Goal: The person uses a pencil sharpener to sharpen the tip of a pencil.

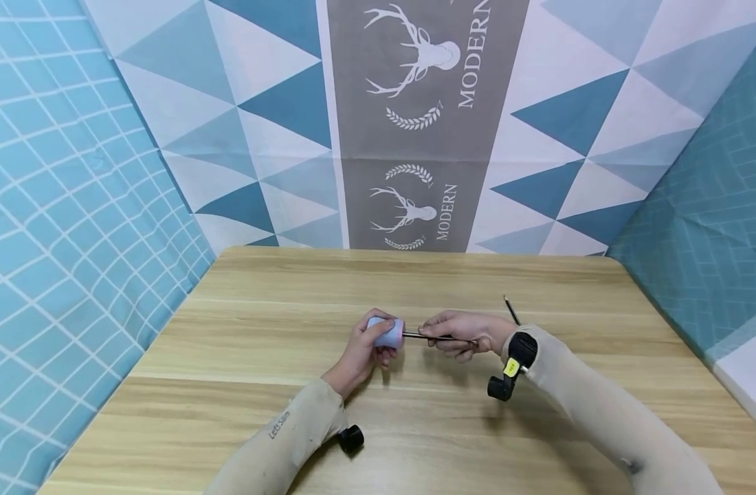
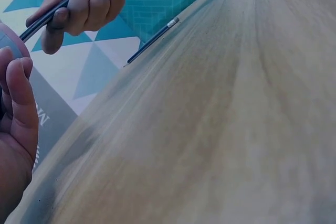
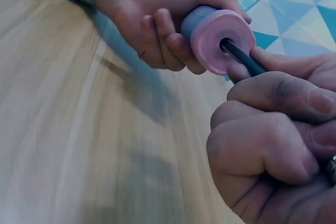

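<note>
While the person's bare left hand curls its thumb and fingers round a small rounded pale-blue sharpener with a pink end face, the right hand pinches a slim dark pencil, its other fingers folded in. The sharpener sits in the left hand's grasp, pink face turned toward the right hand, and the pencil's end is inside its hole. I'd judge sharpening to be the step in hand; the next move calls for turning the pencil in line with the hole while the left hand holds firm, since a sideways push could snap the point.

A second slim dark pencil lies just beyond the right wrist, partly hidden by it. Under both hands spreads a pale wood-grain table. Ahead of them hangs a triangle-patterned backdrop with a grey stag-head panel; blue gridded cloth rises to the left hand's side.
</note>
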Tool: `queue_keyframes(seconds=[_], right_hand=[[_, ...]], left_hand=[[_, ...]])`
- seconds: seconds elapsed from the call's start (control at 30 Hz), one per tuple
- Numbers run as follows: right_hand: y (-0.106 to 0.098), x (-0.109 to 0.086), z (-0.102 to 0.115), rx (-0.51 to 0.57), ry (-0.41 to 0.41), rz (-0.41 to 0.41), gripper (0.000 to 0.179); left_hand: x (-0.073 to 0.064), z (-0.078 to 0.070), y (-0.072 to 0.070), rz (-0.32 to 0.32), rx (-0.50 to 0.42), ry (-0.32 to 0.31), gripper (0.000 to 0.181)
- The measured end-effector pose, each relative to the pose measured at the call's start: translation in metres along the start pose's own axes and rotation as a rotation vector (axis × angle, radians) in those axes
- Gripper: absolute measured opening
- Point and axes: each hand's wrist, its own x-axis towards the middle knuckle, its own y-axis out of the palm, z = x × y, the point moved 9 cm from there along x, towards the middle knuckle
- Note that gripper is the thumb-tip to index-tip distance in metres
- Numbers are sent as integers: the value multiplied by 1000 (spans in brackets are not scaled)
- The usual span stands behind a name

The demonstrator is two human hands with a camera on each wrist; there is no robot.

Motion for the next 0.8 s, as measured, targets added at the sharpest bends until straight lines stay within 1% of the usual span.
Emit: queue_keyframes(seconds=[0.03,0.1,0.17,0.27,0.37,0.4,0.47,0.53,0.6,0.7,0.8], right_hand=[[-2,0,1,-40,-5,-27,28],[-6,-2,5,-155,-29,-93,31],[-10,-5,13,-317,-71,-174,35],[-8,-14,32,-640,-191,-309,34],[4,-26,55,-1036,-358,-459,26],[8,-31,61,-1154,-409,-513,24],[17,-38,68,-1327,-508,-597,22],[24,-44,72,-1426,-608,-655,22],[27,-48,73,-1461,-693,-687,23],[31,-53,72,-1487,-827,-706,23],[35,-55,68,-1523,-923,-716,19]], left_hand=[[0,0,0,1,2,1,8],[0,-1,1,-1,3,6,7],[1,-1,1,3,5,7,6],[2,0,1,6,4,6,7],[2,0,1,10,-2,1,8],[2,1,1,10,1,0,8],[2,1,1,7,2,1,8],[2,0,1,5,2,5,8],[2,0,1,-1,0,9,9],[2,-1,0,-4,-11,14,9],[2,0,-1,-3,-17,15,8]])
